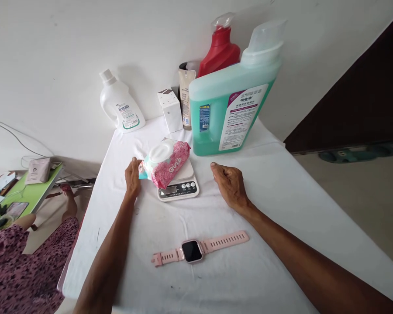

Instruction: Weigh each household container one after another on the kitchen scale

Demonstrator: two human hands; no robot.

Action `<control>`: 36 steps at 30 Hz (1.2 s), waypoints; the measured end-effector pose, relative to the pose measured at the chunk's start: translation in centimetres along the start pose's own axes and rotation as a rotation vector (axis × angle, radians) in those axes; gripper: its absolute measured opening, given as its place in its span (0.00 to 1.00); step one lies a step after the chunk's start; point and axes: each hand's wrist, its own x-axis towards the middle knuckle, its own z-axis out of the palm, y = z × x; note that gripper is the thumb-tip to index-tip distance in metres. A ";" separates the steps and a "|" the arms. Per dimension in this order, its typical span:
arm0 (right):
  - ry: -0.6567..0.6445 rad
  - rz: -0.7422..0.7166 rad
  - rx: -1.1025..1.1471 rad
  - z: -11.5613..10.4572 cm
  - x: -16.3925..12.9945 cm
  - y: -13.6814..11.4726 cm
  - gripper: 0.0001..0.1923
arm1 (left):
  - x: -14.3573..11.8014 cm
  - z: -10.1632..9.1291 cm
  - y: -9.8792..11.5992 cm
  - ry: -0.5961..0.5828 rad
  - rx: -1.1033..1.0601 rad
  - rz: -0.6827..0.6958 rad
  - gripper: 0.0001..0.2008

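- Head view looks down on a white-covered desk (281, 196) pushed against a pale wall, with both bare forearms reaching in from the near edge.
- One pack of wet wipes (165, 163), pink with a white flip lid, lies across the platform of one small kitchen scale (180, 185). It overhangs the platform on the left, so the display strip at the front stays uncovered and readable.
- Left hand (132, 174) rests at the left end of the pack, fingertips touching its sealed edge; its grip is loosely curled against the pack and not closed around it, as if steadying it rather than lifting.
- Right hand (229, 183) lies on the cloth just right of the scale, apart from it, its grip curled half shut on nothing; it bears no load on the platform.
- One pink smartwatch (196, 250) lies flat and face up near the front edge, strap stretched out to both sides, well apart from either hand.
- Along the wall stand containers, kept clear of the scale: one large teal detergent jug (229, 113), one red spray bottle (221, 50) behind it, one white bottle (119, 102) to the left, one small white box (170, 109) and one upright tube (186, 98) just beside the box. That makes three bottles, one tube, one box.
- Off the left side, a green side table (26, 196) holds small clutter, too small to count, and a floral garment (16, 266) shows below it.
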 end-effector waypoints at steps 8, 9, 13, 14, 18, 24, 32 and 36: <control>-0.046 -0.007 -0.035 0.1 0.0 0.3 0.26 | 0.1 -0.1 -1.9 -0.013 0.038 0.061 0.26; -0.051 -0.010 -0.039 0.1 0.0 0.3 0.26 | 0.2 -0.1 -2.0 -0.013 0.036 0.060 0.26; -0.053 -0.029 -0.059 0.0 0.0 0.3 0.26 | 0.4 -0.2 -2.3 -0.012 0.025 0.060 0.28; -0.054 -0.033 -0.061 0.0 0.0 0.3 0.26 | 0.4 -0.2 -2.4 -0.013 0.024 0.061 0.29; -0.068 -0.033 -0.066 0.0 0.0 0.2 0.26 | 0.2 -0.3 -2.1 -0.015 0.021 0.073 0.32; -0.071 -0.051 -0.078 0.0 0.1 0.3 0.26 | 0.0 -0.1 -2.1 -0.022 -0.056 0.040 0.40; -0.055 -0.028 -0.074 0.1 0.2 -0.2 0.25 | -1.6 -0.9 2.9 -0.103 0.018 0.239 0.37; -0.079 -0.015 -0.082 0.0 0.0 -0.8 0.23 | -3.9 0.4 5.9 -0.229 0.382 0.345 0.47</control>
